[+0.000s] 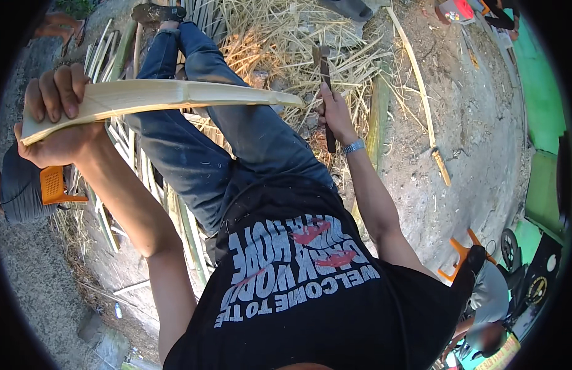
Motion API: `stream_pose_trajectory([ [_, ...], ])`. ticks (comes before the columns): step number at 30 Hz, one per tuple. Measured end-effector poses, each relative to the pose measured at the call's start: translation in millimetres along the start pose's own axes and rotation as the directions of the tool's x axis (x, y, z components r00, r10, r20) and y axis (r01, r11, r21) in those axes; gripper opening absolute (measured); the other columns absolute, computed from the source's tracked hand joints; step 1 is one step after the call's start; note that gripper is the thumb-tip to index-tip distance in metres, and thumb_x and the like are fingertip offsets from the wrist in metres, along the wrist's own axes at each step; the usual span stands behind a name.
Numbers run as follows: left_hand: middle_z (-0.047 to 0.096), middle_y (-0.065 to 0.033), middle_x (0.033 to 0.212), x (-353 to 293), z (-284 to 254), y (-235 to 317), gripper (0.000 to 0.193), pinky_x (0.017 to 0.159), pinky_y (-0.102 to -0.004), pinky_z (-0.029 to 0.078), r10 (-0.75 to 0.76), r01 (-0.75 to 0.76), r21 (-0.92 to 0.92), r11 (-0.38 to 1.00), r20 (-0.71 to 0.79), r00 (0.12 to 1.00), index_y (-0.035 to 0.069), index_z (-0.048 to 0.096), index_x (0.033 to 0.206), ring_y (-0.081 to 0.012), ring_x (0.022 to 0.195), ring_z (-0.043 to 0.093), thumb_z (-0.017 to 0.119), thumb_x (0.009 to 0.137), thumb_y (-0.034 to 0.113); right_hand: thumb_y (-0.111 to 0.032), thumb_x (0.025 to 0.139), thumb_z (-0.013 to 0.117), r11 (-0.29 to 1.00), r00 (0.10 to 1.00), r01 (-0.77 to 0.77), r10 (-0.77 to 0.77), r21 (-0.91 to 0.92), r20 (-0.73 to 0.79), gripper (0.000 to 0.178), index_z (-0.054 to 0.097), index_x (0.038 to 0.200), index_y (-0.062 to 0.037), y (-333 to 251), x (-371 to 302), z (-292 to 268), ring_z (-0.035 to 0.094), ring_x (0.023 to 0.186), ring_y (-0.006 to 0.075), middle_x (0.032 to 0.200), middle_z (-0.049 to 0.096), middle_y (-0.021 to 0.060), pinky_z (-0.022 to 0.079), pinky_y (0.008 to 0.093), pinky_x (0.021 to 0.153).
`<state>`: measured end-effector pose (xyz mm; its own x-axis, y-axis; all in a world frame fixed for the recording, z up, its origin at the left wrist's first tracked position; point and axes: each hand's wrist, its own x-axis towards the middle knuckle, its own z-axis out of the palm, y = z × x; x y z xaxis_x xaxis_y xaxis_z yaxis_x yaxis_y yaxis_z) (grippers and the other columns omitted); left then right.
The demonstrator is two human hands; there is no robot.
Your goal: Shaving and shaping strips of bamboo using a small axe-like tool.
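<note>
My left hand is closed round the wide end of a split bamboo strip. The pale, slightly bowed strip reaches rightward over my legs, and its narrow tip comes near my right hand. That hand, below a metal wristwatch, grips a dark narrow tool held nearly upright. The tool has a wider, blocky upper end, and its dark lower end sticks out below my fingers. Its exact kind is unclear. Between the strip's tip and the tool there is a small gap.
Bamboo shavings cover the ground beyond my legs. Long split strips lie to my left and under my legs. A long bamboo piece lies at right. People sit at both sides, near an orange chair and an orange stool.
</note>
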<state>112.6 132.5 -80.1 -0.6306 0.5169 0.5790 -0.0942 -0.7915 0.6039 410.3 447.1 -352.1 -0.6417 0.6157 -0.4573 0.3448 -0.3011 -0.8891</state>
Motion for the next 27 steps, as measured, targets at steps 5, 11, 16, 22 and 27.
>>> stream_pose_trajectory([
  [5, 0.04, 0.0023, 0.059, 4.3, -5.4, 0.6, 0.032, 0.056, -0.029, 0.03, -0.02, 0.02, -0.002, 1.0, -0.012, 1.0, 0.019, 0.044, 0.066, -0.012, 0.051, 0.037, 0.062, 0.072, 0.045, -0.041, 0.109, 0.048, 0.923, 0.93, 0.367, -0.368, -0.116, 0.008, 0.041, 0.061, 0.113, -0.0025, -38.5, -37.3, 3.4, 0.048, 0.052, 0.0057, 0.07, 0.054, -0.0021, 0.038, 0.0219, 0.047],
  [11, 0.04, 0.0054, 0.056, 6.1, -3.0, 14.3, 0.029, 0.055, -0.0274, 0.027, -0.008, 0.024, 0.092, 0.995, -0.168, 0.986, 0.022, 0.041, 0.063, -0.0105, 0.049, 0.036, 0.062, 0.051, 0.037, -0.047, 0.107, 0.045, 0.705, 0.771, 0.565, -0.636, -0.428, -0.031, 0.052, 0.064, 0.109, 0.0011, 43.5, -26.7, 7.4, 0.061, 0.06, 0.0289, 0.067, 0.059, 0.0146, 0.047, 0.044, 0.058],
  [16, 0.04, 0.0056, 0.056, 9.5, -2.5, -8.5, 0.033, 0.055, -0.0272, 0.028, -0.056, 0.058, 0.028, 0.998, -0.074, 0.996, 0.022, 0.041, 0.062, -0.0099, 0.048, 0.037, 0.066, 0.057, 0.042, -0.058, 0.104, 0.039, 0.695, 0.984, 0.088, -0.174, -0.714, -0.049, 0.068, 0.07, 0.094, 0.0021, 150.9, 33.0, -11.2, 0.064, 0.072, 0.0467, 0.075, 0.066, 0.0268, 0.048, 0.0541, 0.068],
  [22, 0.038, 0.0062, 0.052, -0.5, -9.8, 33.8, 0.04, 0.057, -0.0269, 0.031, -0.096, 0.112, 0.149, 0.983, -0.108, 0.989, 0.023, 0.042, 0.06, -0.009, 0.049, 0.037, 0.069, 0.065, 0.053, -0.057, 0.106, 0.039, 0.854, 0.948, 0.221, -0.301, -0.47, -0.103, 0.066, 0.059, 0.08, 0.0005, 18.3, -26.4, 20.0, 0.058, 0.056, 0.0285, 0.06, 0.056, 0.0132, 0.044, 0.0434, 0.056],
  [27, 0.039, 0.0042, 0.055, 14.6, -4.9, -13.8, 0.036, 0.058, -0.0293, 0.031, -0.028, 0.035, 0.082, 0.996, -0.085, 0.996, 0.022, 0.042, 0.061, -0.0107, 0.049, 0.037, 0.066, 0.066, 0.048, -0.058, 0.103, 0.045, 0.822, 0.954, 0.065, -0.217, -0.566, -0.205, 0.066, 0.065, 0.082, 0.0004, 173.3, 22.2, -30.8, 0.064, 0.057, 0.0295, 0.059, 0.058, 0.0117, 0.05, 0.0448, 0.056],
])
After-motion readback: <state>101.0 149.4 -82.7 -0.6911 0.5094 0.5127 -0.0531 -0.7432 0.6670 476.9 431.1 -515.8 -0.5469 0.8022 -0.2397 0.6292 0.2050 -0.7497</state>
